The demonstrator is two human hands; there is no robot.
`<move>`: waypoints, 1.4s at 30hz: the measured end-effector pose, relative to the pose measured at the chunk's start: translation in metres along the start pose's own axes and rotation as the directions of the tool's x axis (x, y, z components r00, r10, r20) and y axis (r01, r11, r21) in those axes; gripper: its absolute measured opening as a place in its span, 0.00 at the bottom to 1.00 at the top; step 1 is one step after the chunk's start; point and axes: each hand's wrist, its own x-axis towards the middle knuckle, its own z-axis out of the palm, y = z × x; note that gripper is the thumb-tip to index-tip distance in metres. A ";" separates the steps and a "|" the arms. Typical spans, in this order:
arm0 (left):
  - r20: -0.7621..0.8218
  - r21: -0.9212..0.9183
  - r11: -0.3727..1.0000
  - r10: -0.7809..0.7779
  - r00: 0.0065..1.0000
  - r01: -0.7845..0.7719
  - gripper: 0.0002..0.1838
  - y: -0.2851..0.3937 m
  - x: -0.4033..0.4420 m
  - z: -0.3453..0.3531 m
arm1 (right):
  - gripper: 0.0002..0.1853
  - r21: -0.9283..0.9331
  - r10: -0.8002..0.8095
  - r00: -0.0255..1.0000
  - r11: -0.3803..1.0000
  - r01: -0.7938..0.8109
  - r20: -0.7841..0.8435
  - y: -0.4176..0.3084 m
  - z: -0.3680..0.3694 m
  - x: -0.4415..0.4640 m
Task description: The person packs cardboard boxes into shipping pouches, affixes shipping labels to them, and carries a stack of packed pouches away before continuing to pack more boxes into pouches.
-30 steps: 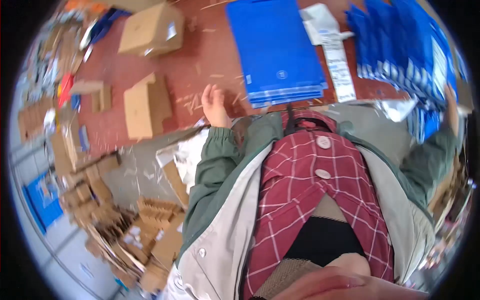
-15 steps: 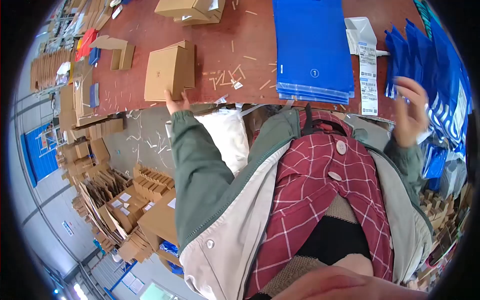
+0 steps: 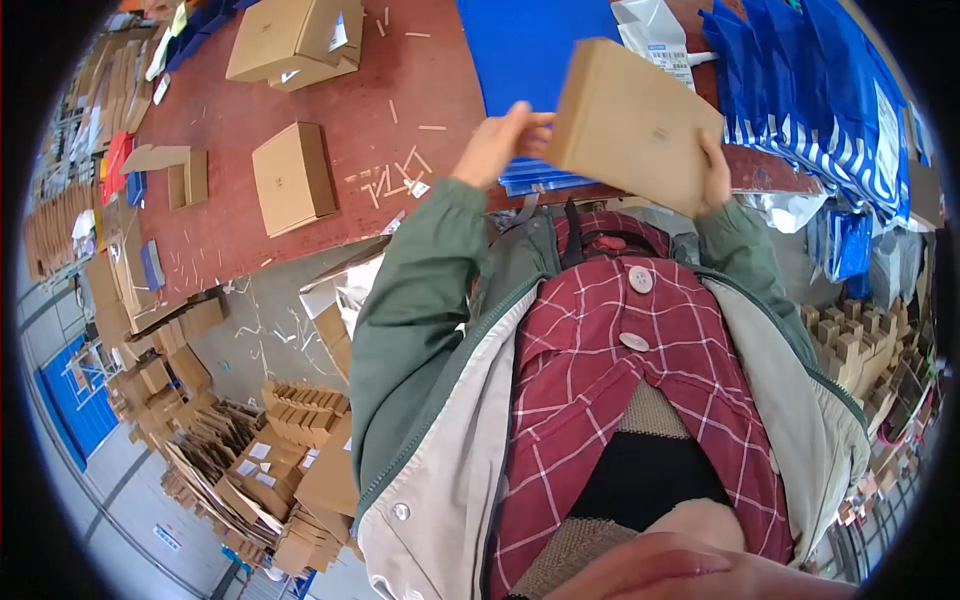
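Observation:
A closed brown cardboard box (image 3: 640,130) is held up, tilted, above the front edge of the table, partly covering a stack of blue plastic bags (image 3: 535,55). My right hand (image 3: 717,175) grips its right side, with fingers on the near face and the rest hidden behind. At the box's left edge is my left hand (image 3: 495,145), its thumb and fingers stretched towards the cardboard; whether they touch it is hard to tell. Another closed cardboard box (image 3: 287,182) lies on the table to the left.
More cardboard boxes (image 3: 295,40) sit farther back on the red-brown table (image 3: 410,75). Small paper strips (image 3: 390,180) are scattered near its front edge. White printed labels (image 3: 660,40) and hanging blue bags (image 3: 790,80) are at the right. An open carton piece (image 3: 185,175) stands at left.
One box has been lifted from the pair at left and brought right; my right hand now grips it. My left hand has moved right with it. The view has shifted, so the table appears farther left.

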 end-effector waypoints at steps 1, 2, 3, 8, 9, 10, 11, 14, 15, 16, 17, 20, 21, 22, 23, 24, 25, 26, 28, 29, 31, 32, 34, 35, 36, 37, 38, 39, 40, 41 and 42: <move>0.035 0.256 0.954 0.155 0.987 -0.159 0.24 -0.002 0.017 0.010 | 0.31 0.011 -0.040 0.999 0.999 0.040 -0.028 -0.002 -0.022 -0.012; 0.075 0.665 0.708 0.251 0.965 -0.236 0.20 -0.009 0.029 0.016 | 0.31 -0.018 -0.128 0.987 0.992 0.127 -0.101 -0.001 -0.038 -0.023; 0.156 0.920 0.300 0.311 0.937 -0.252 0.16 -0.018 0.037 0.018 | 0.31 -0.021 -0.127 0.985 0.992 0.126 -0.113 0.002 -0.051 -0.036; 0.315 0.949 -0.132 0.317 0.894 -0.288 0.16 -0.040 0.060 0.017 | 0.33 -0.102 -0.199 0.936 0.979 0.176 -0.290 0.019 -0.076 -0.076; 0.285 0.957 -0.150 0.309 0.907 -0.250 0.16 -0.041 0.062 0.019 | 0.33 -0.098 -0.202 0.933 0.979 0.180 -0.298 0.021 -0.080 -0.078; 0.295 0.954 -0.152 0.301 0.907 -0.259 0.16 -0.042 0.064 0.020 | 0.33 -0.118 -0.153 0.942 0.985 0.123 -0.298 0.025 -0.079 -0.081; 0.277 0.957 -0.176 0.313 0.909 -0.231 0.16 -0.042 0.065 0.021 | 0.33 -0.137 -0.105 0.949 0.988 0.066 -0.298 0.028 -0.077 -0.084; 0.267 0.960 -0.191 0.400 0.877 -0.205 0.17 -0.047 0.071 0.016 | 0.34 -0.157 0.025 0.953 0.985 -0.075 -0.300 0.036 -0.051 -0.081; 0.263 0.963 -0.180 0.472 0.841 -0.200 0.18 -0.050 0.073 0.010 | 0.34 -0.153 0.021 0.953 0.986 -0.070 -0.303 0.040 -0.044 -0.076; 0.239 0.971 -0.133 0.464 0.853 -0.199 0.17 -0.046 0.070 0.005 | 0.33 -0.192 0.059 0.960 0.975 -0.114 -0.273 0.043 -0.037 -0.069; 0.245 0.969 -0.137 0.462 0.852 -0.205 0.17 -0.044 0.070 0.003 | 0.33 -0.233 0.097 0.965 0.960 -0.156 -0.245 0.046 -0.029 -0.062; 0.116 0.845 0.376 0.565 0.817 -0.380 0.18 -0.021 0.061 0.011 | 0.33 -0.294 0.078 0.971 0.945 -0.145 -0.227 0.051 0.005 -0.050; 0.119 0.845 0.374 0.565 0.816 -0.382 0.18 -0.016 0.056 0.015 | 0.33 -0.353 0.034 0.973 0.928 -0.115 -0.227 0.053 0.012 -0.047; 0.155 0.891 0.260 0.595 0.788 -0.371 0.19 -0.013 0.053 0.017 | 0.32 -0.306 0.015 0.976 0.948 -0.082 -0.215 0.057 0.016 -0.046; 0.193 0.925 0.144 0.619 0.761 -0.351 0.19 -0.011 0.049 0.018 | 0.32 -0.305 0.016 0.977 0.949 -0.082 -0.214 0.061 0.021 -0.049; 0.192 0.926 0.142 0.622 0.759 -0.350 0.19 -0.010 0.048 0.019 | 0.32 -0.200 -0.001 0.951 0.978 -0.065 -0.310 0.064 0.026 -0.057; 0.217 0.943 0.073 0.602 0.768 -0.324 0.19 -0.009 0.047 0.021 | 0.32 -0.098 -0.005 0.915 0.995 -0.037 -0.403 0.066 0.030 -0.064; 0.240 0.955 0.004 0.580 0.778 -0.297 0.19 -0.010 0.046 0.022 | 0.32 -0.102 -0.006 0.916 0.994 -0.038 -0.400 0.066 0.028 -0.069; 0.233 0.959 -0.011 0.595 0.769 -0.282 0.19 -0.012 0.044 0.028 | 0.31 0.062 0.074 0.953 0.996 -0.058 -0.295 0.062 0.017 -0.079; 0.228 0.963 -0.027 0.607 0.762 -0.267 0.19 -0.013 0.044 0.032 | 0.31 0.056 0.074 0.953 0.997 -0.060 -0.293 0.060 0.011 -0.082; 0.228 0.966 -0.040 0.600 0.767 -0.256 0.20 -0.017 0.044 0.037 | 0.30 0.070 0.247 0.926 0.969 -0.237 -0.285 0.053 0.011 -0.085; 0.240 0.955 -0.012 0.613 0.753 -0.295 0.20 -0.018 0.043 0.039 | 0.30 0.064 0.248 0.927 0.969 -0.240 -0.283 0.051 0.017 -0.083; 0.245 0.925 0.090 0.599 0.762 -0.369 0.21 -0.017 0.039 0.044 | 0.31 -0.165 0.217 0.919 0.945 -0.282 -0.328 0.051 0.037 -0.076; 0.244 0.926 0.089 0.601 0.761 -0.367 0.21 -0.015 0.035 0.046 | 0.31 -0.168 0.215 0.921 0.945 -0.281 -0.326 0.054 0.042 -0.067; 0.243 0.913 0.123 0.602 0.761 -0.389 0.21 -0.012 0.030 0.048 | 0.32 -0.168 0.227 0.937 0.946 -0.277 -0.265 0.059 0.045 -0.054; 0.241 0.899 0.157 0.603 0.761 -0.410 0.20 -0.008 0.025 0.049 | 0.33 -0.168 0.239 0.949 0.947 -0.274 -0.204 0.063 0.048 -0.041; 0.225 0.903 0.167 0.601 0.767 -0.396 0.20 -0.003 0.017 0.048 | 0.33 -0.169 0.239 0.950 0.947 -0.274 -0.201 0.069 0.055 -0.027; 0.223 0.904 0.166 0.602 0.766 -0.394 0.20 -0.001 0.013 0.043 | 0.34 -0.149 0.227 0.957 0.956 -0.255 -0.180 0.074 0.063 -0.013; 0.200 0.918 0.154 0.617 0.761 -0.366 0.20 0.000 0.009 0.035 | 0.34 -0.128 0.216 0.963 0.963 -0.237 -0.159 0.079 0.071 -0.003; 0.176 0.931 0.143 0.631 0.755 -0.337 0.20 0.003 0.004 0.027 | 0.34 -0.130 0.220 0.963 0.962 -0.240 -0.154 0.082 0.083 0.001; 0.122 0.947 0.143 0.664 0.738 -0.286 0.20 0.007 0.002 0.018 | 0.34 -0.202 0.187 0.971 0.955 -0.216 -0.151 0.081 0.095 0.004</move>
